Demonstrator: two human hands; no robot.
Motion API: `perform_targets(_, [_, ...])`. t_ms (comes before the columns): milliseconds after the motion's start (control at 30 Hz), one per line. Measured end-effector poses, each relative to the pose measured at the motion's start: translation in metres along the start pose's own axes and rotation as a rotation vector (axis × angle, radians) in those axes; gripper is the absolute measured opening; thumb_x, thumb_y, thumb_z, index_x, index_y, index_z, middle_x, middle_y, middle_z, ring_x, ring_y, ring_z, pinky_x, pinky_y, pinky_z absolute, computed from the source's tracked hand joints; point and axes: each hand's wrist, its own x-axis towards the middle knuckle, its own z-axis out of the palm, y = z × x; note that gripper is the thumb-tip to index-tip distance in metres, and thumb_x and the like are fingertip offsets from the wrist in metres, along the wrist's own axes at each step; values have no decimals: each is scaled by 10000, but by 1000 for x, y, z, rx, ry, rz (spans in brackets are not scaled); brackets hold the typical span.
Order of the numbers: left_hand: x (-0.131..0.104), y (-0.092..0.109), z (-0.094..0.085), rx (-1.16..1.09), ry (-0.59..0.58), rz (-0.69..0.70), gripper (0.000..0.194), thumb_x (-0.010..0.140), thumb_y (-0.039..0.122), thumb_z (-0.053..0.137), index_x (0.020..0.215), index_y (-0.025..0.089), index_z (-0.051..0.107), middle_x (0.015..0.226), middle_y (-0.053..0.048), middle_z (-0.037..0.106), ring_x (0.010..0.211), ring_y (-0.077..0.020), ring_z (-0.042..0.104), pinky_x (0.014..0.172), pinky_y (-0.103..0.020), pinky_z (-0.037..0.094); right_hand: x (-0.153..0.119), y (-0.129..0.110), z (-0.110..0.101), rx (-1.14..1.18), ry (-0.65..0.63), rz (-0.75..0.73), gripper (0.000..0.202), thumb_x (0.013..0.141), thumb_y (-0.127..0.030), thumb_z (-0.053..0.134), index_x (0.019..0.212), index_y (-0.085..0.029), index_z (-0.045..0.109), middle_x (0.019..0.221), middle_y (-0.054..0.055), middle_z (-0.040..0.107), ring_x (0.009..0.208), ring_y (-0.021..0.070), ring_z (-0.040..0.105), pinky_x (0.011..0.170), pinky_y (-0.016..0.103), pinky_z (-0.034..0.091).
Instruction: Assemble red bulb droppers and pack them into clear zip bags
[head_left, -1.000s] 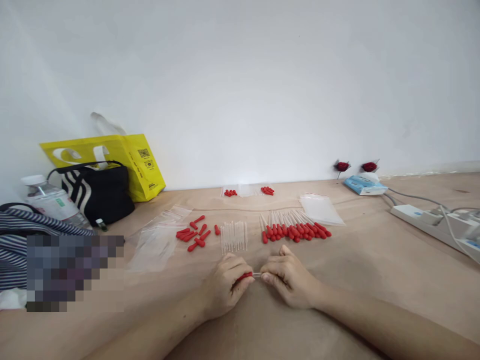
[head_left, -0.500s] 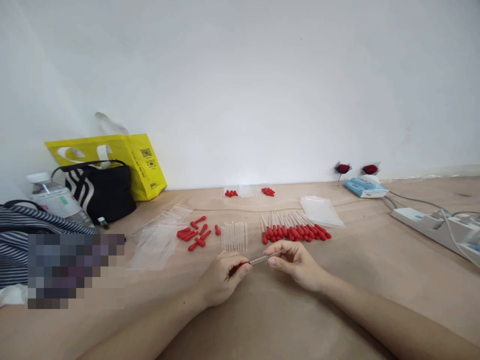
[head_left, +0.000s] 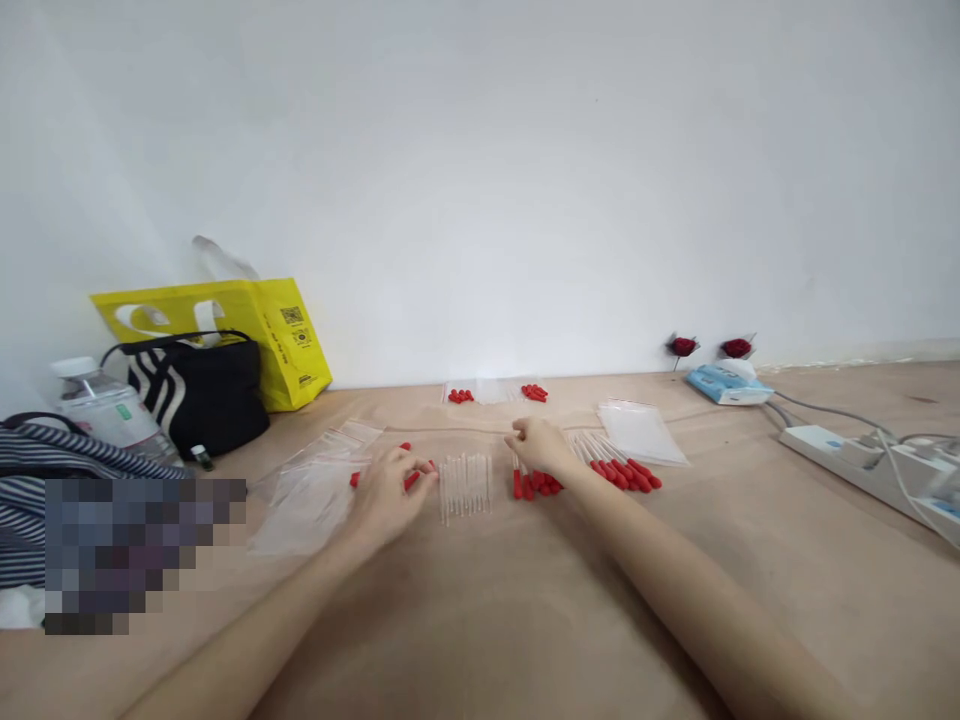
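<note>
My left hand is over the scattered red rubber bulbs, thumb and forefinger closed at a single red bulb; its palm hides several others. My right hand reaches over the left end of a row of glass droppers with red bulbs. Its fingertips are pinched at the upper, narrow end of the leftmost dropper, whose tip they cover. Between my hands, several bare glass tubes lie side by side.
Clear zip bags lie at left and right. Small bags with red bulbs lie by the wall. A yellow bag, black pouch and bottle stand left; tissues and a power strip are right.
The dropper that both hands held is now at the left end of the row, under my right hand. My left hand let go of it and moved left to the loose bulbs.
</note>
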Motion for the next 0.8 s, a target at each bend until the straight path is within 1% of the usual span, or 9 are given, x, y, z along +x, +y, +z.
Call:
perform_targets(67, [18,-20,-7,149,-103,-151,158,738,313,529,784,228,653,871,-32,639,906,-235,541,759,-326,397,2,-5,9,-119,-2,25,146,732,-227,517,759,-131,624,848,147,652,859,263,584,771,371,358])
perform_targets(100, [27,-30,-9,168,-131,-194,169,735,305,530,814,226,656,884,-41,644,909,-246,545,744,-327,400,2,-7,13,-170,-4,31,144,728,-221,522,754,-126,628,852,160,652,869,274,581,792,390,338])
perform_targets(200, [48,-53,-7,183,-200,-277,189,732,305,536,833,214,668,887,-64,660,893,-270,566,697,-331,412,0,-10,20,-286,-6,28,152,730,-204,515,774,-120,634,868,168,651,873,272,583,818,400,303])
perform_targets(300, [62,-64,2,163,-262,-335,212,730,346,555,842,203,665,884,-59,670,856,-246,595,657,-289,425,-3,-11,20,-361,3,16,187,751,-214,490,813,-113,635,903,172,644,894,266,575,818,389,290])
perform_targets(467, [73,-69,15,89,-342,-351,187,758,329,571,867,194,639,871,-21,669,807,-180,616,657,-234,447,-12,-24,20,-421,0,-28,283,803,-327,434,903,-147,628,959,141,638,920,247,563,852,394,258])
perform_targets(533, [76,-69,19,69,-373,-345,174,779,288,574,900,170,618,888,-31,651,821,-175,605,702,-259,459,-15,-32,22,-433,-32,-33,295,802,-343,428,875,-154,642,933,143,647,889,248,577,859,415,247])
perform_targets(633, [78,-70,22,49,-394,-338,220,847,269,509,1021,140,547,1015,-63,578,864,-174,574,747,-347,476,-19,-43,26,-445,-92,-23,246,774,-276,455,815,-157,665,910,151,655,853,256,593,858,443,242])
perform_targets(700, [78,-69,23,34,-361,-337,217,857,263,495,1032,141,537,1034,-69,561,873,-178,568,751,-367,476,-20,-47,29,-449,-126,-11,219,747,-226,471,795,-161,675,896,149,661,837,259,601,852,452,246])
perform_targets(800, [77,-62,20,-15,-213,-323,135,809,197,531,923,159,594,925,-64,614,894,-211,574,780,-333,446,-21,-49,31,-450,-159,1,219,726,-203,481,802,-161,682,896,150,664,845,263,604,836,440,268])
